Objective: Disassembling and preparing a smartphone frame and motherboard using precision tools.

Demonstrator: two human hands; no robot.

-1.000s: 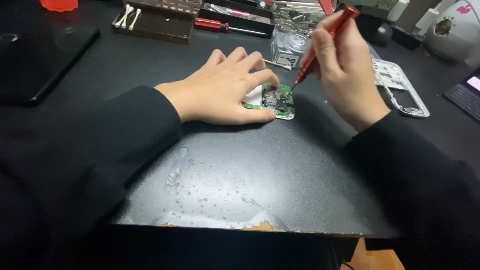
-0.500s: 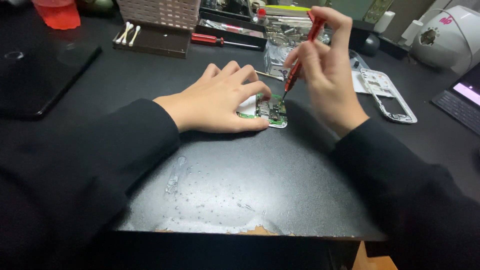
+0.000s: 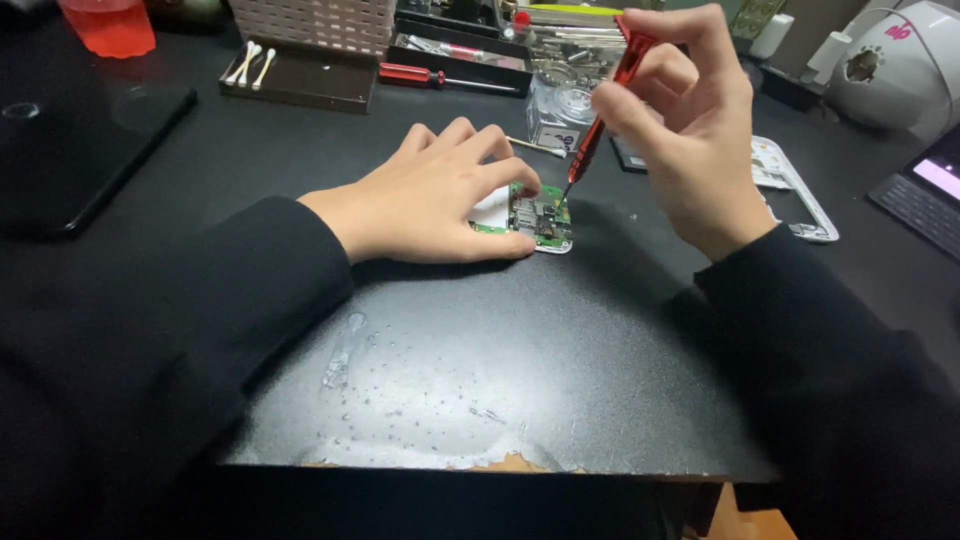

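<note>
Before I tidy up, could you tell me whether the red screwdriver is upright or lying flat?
Nearly upright: right hand holds red screwdriver tip-down.

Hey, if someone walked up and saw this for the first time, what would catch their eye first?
Most likely the two hands at the middle of the black table: the left hand presses flat on a small green circuit board, while the right hand holds a slim red screwdriver tilted, its tip at the board's far edge. After that, the white phone frame lying to the right, partly behind the right hand.
</note>
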